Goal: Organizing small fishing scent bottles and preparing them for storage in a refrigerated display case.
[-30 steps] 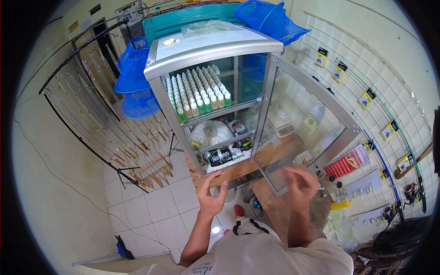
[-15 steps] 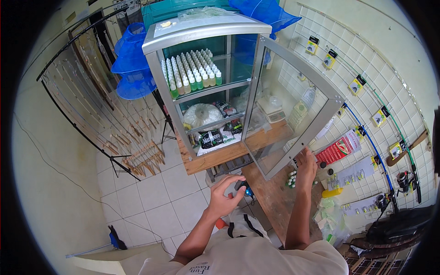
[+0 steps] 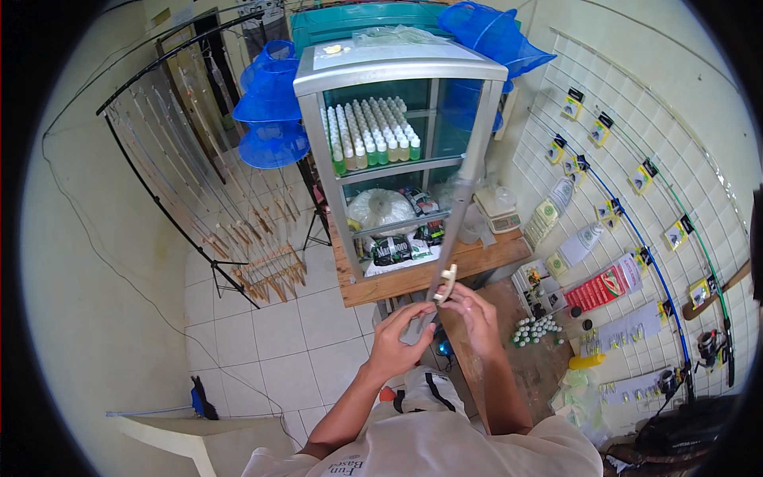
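The cabinet's glass door (image 3: 455,226) stands swung out toward me, seen nearly edge-on, with its metal frame running down between my hands. My left hand (image 3: 397,338) closes its fingers and thumb around the door's lower end. At the door's edge, my right hand (image 3: 475,315) has its fingers bent against a cream-coloured handle (image 3: 447,280). Behind the door is the aluminium-framed display cabinet (image 3: 397,73). Its upper shelf carries rows of small white-capped bottles (image 3: 373,131), some filled with green liquid. Lower down lie a clear bag of white material (image 3: 380,208) and dark packets (image 3: 391,250).
The cabinet stands on a wooden bench (image 3: 362,292). To the right, a lower wooden table (image 3: 509,370) holds a cluster of small bottles (image 3: 534,330). A scale (image 3: 499,215) sits beside the cabinet. Fishing rods and packets hang on a wall grid (image 3: 588,151); a rod rack (image 3: 151,179) stands left.
The door has swung leftward from wide open to nearly edge-on. My right hand has moved left with it, and my left hand has come from free air onto the door's lower end.
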Demonstrator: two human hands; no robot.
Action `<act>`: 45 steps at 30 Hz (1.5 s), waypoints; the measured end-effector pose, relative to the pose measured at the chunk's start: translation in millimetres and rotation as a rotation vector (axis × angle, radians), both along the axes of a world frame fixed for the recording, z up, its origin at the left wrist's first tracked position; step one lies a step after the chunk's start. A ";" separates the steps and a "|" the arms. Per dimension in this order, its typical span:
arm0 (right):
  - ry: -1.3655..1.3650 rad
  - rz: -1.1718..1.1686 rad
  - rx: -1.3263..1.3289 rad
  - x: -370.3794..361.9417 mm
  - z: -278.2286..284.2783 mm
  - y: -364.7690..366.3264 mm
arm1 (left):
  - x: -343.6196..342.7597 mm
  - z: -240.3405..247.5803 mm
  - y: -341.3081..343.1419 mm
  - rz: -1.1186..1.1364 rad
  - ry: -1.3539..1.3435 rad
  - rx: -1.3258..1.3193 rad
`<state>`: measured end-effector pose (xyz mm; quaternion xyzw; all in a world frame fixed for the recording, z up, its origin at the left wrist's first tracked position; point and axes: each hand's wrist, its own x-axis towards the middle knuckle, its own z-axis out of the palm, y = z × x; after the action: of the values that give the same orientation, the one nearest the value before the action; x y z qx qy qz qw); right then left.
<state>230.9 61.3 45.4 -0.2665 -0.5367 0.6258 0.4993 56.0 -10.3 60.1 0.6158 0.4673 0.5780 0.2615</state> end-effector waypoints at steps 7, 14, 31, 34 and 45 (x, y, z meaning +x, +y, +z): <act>-0.042 0.156 0.026 -62.0 -11.2 27.5 | -34.2 3.9 21.2 0.264 0.090 0.009; -0.130 0.298 -0.003 -109.8 -6.7 66.2 | -70.4 -2.5 51.5 0.368 0.075 -0.027; -0.271 0.367 0.173 -154.5 -2.7 108.5 | -96.5 -12.5 96.1 0.352 -0.071 -0.113; -0.241 0.343 0.081 -146.5 -5.7 99.9 | -95.8 -16.7 86.1 0.372 -0.106 -0.146; -0.353 0.225 -0.161 -41.2 -72.4 40.9 | -72.0 -66.9 27.6 0.179 -0.040 -0.315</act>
<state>189.7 102.2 -27.0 -0.3495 -0.5904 0.6620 0.3017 -16.0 17.3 -6.8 0.5115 0.5997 0.5309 0.3113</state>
